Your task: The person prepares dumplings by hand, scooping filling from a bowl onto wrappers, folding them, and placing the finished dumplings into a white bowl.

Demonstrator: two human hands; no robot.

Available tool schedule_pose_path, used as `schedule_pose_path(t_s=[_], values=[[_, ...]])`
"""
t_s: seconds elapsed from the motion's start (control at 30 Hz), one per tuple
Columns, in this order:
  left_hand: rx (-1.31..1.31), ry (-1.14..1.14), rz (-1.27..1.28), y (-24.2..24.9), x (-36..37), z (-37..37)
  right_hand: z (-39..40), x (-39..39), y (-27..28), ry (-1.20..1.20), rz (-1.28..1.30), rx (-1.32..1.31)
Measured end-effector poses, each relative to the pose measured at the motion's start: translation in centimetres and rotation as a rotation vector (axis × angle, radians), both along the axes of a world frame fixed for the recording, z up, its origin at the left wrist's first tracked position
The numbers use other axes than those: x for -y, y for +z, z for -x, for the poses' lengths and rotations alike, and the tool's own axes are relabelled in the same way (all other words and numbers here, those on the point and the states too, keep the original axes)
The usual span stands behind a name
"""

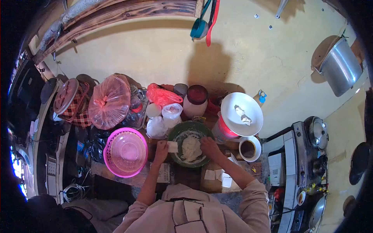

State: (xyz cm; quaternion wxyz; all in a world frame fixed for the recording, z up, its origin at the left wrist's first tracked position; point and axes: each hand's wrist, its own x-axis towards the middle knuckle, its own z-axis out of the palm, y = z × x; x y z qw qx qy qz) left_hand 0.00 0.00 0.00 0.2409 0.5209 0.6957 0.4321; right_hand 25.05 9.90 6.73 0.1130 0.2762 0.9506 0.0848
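Note:
A dark green bowl point(172, 156) stands in front of me with a whitish, lumpy mixture point(191, 148) in it. My left hand point(161, 150) is closed on a small white square piece point(172, 146) at the bowl's left rim. At the right rim is my right hand point(208, 146), its fingers pressed together at the edge of the mixture; what they hold, if anything, is too small to name. More white squares point(226, 179) lie on a wooden board point(208, 186) below my right forearm.
A pink basket point(110, 167) stands left of the bowl. Bags and jars point(195, 101) line the wall. On the right are a white plate point(254, 112) on a container and a white cup point(250, 158) of dark liquid. A stove point(301, 134) stands far right.

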Motion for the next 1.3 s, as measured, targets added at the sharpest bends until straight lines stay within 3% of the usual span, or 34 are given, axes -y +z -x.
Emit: schedule_pose_path(t_s=[0.07, 0.17, 0.23, 0.37, 0.47, 0.57, 0.77, 0.87, 0.97, 1.07, 1.17, 1.27, 1.3], values=[[-0.041, 0.048, 0.064, 0.6, -0.5, -0.1, 0.1, -0.2, 0.0, 0.035, 0.056, -0.083], [-0.04, 0.036, 0.105, 0.7, -0.7, -0.7, -0.5, 1.5, 3.0, -0.152, 0.11, -0.121], [0.378, 0.026, 0.213, 0.7, -0.4, -0.3, -0.6, 2.2, 3.5, -0.21, 0.129, -0.232], [0.788, -0.011, 0.185, 4.3, 3.4, -3.2, -0.1, 5.7, 5.8, -0.272, 0.183, -0.211], [1.149, -0.022, 0.468, 4.7, 4.9, -4.3, -0.6, 7.4, 1.6, -0.244, 0.189, -0.434], [1.441, -0.185, 0.499, 3.9, 5.0, -3.9, 0.0, 8.4, 0.5, -0.33, 0.245, -0.301], [1.537, -0.258, 0.45, 4.0, 4.4, -3.8, 1.3, 9.6, 1.1, -0.409, 0.323, -0.282], [1.532, -0.238, 0.474, 4.6, 4.1, -3.6, 0.7, 9.1, -0.6, -0.361, 0.337, -0.493], [1.633, -0.339, 0.496, 3.0, 3.7, -3.3, 0.6, 6.0, -2.9, -0.533, 0.696, -0.573], [1.561, -0.336, 0.53, 2.9, 4.4, -2.8, -0.5, 3.5, -0.5, -0.686, 1.097, -0.592], [0.868, -0.062, 0.469, 7.9, 6.2, -2.4, -2.8, 2.4, 1.5, -0.622, 0.861, -0.481], [0.254, -0.055, 0.374, 5.8, 5.9, -1.1, -4.4, 3.9, 3.3, -0.582, 0.708, -0.867], [0.24, -0.095, 0.416, 7.7, 5.2, -1.5, -4.3, 4.4, 4.1, -0.628, 0.708, -0.916]])
